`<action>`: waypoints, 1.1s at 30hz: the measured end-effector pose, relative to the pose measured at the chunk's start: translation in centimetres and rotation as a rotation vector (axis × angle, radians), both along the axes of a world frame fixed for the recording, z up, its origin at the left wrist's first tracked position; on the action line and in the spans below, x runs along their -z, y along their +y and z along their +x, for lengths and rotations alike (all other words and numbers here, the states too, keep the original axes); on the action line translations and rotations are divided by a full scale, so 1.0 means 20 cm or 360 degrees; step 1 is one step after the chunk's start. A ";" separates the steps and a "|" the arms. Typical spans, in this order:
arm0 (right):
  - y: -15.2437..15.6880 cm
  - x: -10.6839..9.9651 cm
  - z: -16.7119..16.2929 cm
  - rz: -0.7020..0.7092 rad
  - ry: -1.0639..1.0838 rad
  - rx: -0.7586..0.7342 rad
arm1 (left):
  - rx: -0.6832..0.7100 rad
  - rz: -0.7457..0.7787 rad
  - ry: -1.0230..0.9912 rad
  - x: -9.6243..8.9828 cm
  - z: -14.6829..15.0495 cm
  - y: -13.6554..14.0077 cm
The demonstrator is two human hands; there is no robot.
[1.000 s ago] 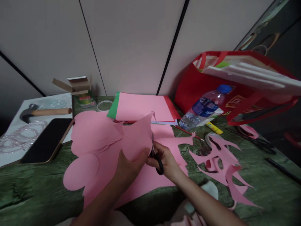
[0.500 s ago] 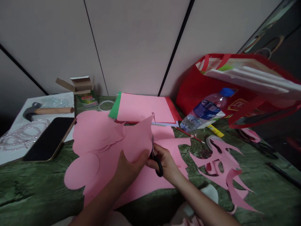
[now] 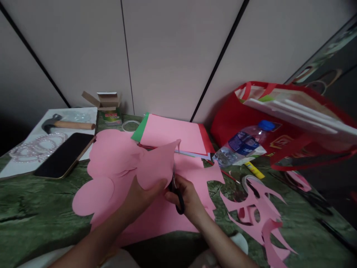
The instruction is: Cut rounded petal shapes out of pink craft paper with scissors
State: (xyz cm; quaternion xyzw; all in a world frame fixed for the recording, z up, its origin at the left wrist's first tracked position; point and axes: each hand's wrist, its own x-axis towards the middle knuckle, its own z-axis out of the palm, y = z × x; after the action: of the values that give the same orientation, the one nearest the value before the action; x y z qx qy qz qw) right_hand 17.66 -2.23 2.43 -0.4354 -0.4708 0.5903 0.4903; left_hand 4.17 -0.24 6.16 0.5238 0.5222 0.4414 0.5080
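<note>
Pinched in my left hand [image 3: 146, 195] is a piece of pink paper [image 3: 156, 165], rounded at the lower left and drawn out to a pointed tip at the upper right. My right hand [image 3: 186, 195] grips black-handled scissors [image 3: 180, 199], whose blades meet the paper's right edge. Under both hands lies a larger pink sheet [image 3: 156, 223] with a cut-out right edge. Pink rounded cut-outs [image 3: 111, 156] are stacked left of my hands, and a single pink oval [image 3: 93, 195] lies below them.
Curved pink scraps [image 3: 259, 212] lie at right, near a water bottle [image 3: 242, 143], a yellow tube [image 3: 254, 170] and a red bag [image 3: 231, 115]. Coloured sheets [image 3: 173, 132] sit by the wall. A hammer [image 3: 69, 124], bead strands [image 3: 39, 147], phone [image 3: 65, 154] and small box [image 3: 110, 113] are at left.
The view has turned slightly, shifting the background. Both hands, still holding the paper and scissors, appear a little lower and further left in the picture. The scissors remain at the paper's right edge.
</note>
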 end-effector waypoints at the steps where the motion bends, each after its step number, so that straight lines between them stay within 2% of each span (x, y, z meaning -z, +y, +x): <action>1: 0.00 0.00 0.00 -0.0010 0.0003 -0.0021 | 0.0015 -0.0009 0.0006 0.00 0.00 0.00; 8: 0.01 0.02 -0.01 -0.0103 0.0076 -0.0010 | 0.0035 -0.0216 0.0088 -0.01 0.00 -0.01; 14: 0.01 0.02 -0.01 -0.0172 0.0069 0.0011 | -0.0136 -0.0191 0.0121 -0.03 0.04 -0.01; 17: 0.01 0.03 0.00 -0.0185 0.0057 0.0004 | -0.0114 -0.0198 0.0134 -0.01 0.03 -0.01; 22: 0.01 0.03 0.00 -0.0214 0.0076 -0.0025 | 0.0043 -0.0232 0.0093 -0.02 0.02 -0.01; 26: 0.01 0.04 0.00 -0.0205 0.0054 0.0004 | -0.0083 -0.0227 0.0134 -0.04 0.03 -0.02; 33: 0.00 0.05 0.00 -0.0185 0.0078 -0.0008 | -0.0079 -0.0236 0.0150 -0.06 0.04 -0.03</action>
State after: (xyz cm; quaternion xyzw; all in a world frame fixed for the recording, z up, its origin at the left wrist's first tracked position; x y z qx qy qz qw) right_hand 17.68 -2.14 1.44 -0.4474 -0.4248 0.6283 0.4739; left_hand 5.07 -0.84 7.31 0.4920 0.5895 0.3888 0.5091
